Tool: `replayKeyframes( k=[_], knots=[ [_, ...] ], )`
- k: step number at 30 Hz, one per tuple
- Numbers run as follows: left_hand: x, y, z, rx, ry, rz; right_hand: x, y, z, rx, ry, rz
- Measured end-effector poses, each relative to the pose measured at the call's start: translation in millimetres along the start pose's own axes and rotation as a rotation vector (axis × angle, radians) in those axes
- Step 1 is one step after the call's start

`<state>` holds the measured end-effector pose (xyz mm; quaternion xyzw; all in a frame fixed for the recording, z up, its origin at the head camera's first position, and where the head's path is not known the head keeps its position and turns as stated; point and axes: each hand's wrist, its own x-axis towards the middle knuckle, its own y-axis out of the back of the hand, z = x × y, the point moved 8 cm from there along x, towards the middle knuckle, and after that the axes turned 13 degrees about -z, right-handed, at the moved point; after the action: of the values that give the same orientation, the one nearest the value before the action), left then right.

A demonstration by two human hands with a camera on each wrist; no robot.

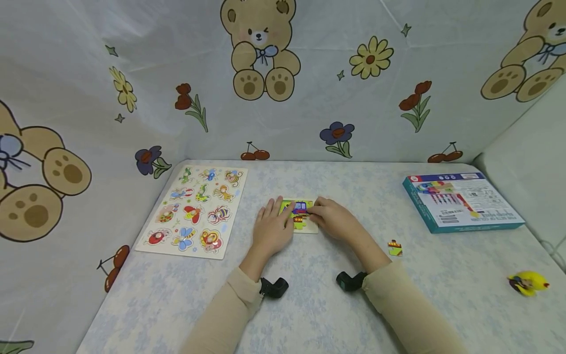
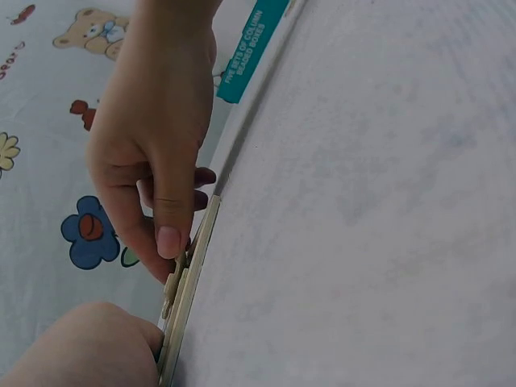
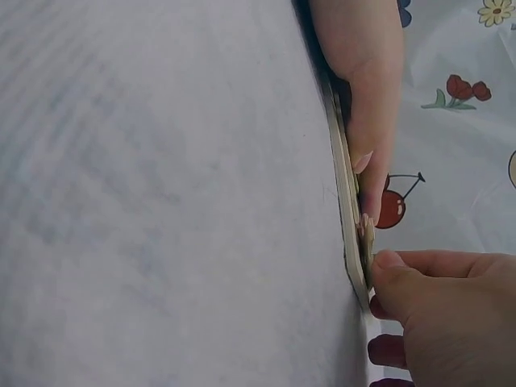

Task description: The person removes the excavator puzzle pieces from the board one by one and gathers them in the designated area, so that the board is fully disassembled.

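Pinching a small puzzle piece (image 3: pixel 368 251) between thumb and fingertips, the right hand (image 1: pixel 334 219) works at the right side of a small puzzle board (image 1: pixel 313 229), which lies in the middle of the head view. The left hand (image 1: pixel 272 230) lies over the left side of that board, fingers mostly straight and a little spread, with nothing gripped. In the right wrist view a left fingertip comes close to the pinched piece; I cannot tell whether the 2 touch. The part of the board in sight shows a purple vehicle above yellow, red and green patches.

1 loose piece (image 1: pixel 395 248) lies on the table (image 1: pixel 309 309), right of centre in the head view, just beside the right forearm. At centre left lies a larger board (image 1: pixel 238 199) with 12 bug pictures in 4 rows of 3. A flat box (image 1: pixel 477 227) with a teal edge sits at the right, and a yellow toy (image 1: pixel 532 281) lies near the lower right. Beige sleeves (image 1: pixel 226 312) and 2 black wrist cameras (image 1: pixel 275 288) fill the lower middle. Behind the table, a pale cloth (image 1: pixel 155 29) printed with bears, flowers and cherries spans the top.
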<state>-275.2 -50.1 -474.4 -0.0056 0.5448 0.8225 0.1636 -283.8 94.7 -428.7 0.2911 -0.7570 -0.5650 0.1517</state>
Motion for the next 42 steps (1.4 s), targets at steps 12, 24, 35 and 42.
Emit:
replayKeyframes(
  k=[12,24,35,42],
  knots=[
    [2.1,0.2,0.4,0.011,-0.005,-0.006,-1.1,-0.2,-0.4,0.042,0.043,0.045],
    [2.3,-0.9,0.9,0.018,0.000,-0.010,5.6,-3.1,3.6,0.047,-0.036,0.006],
    [2.1,-1.8,-0.1,0.009,0.001,-0.004,2.4,2.0,-4.1,0.029,0.056,0.058],
    [2.1,-1.5,-1.0,0.008,-0.002,0.003,2.4,0.1,2.0,0.082,0.003,0.036]
  ],
)
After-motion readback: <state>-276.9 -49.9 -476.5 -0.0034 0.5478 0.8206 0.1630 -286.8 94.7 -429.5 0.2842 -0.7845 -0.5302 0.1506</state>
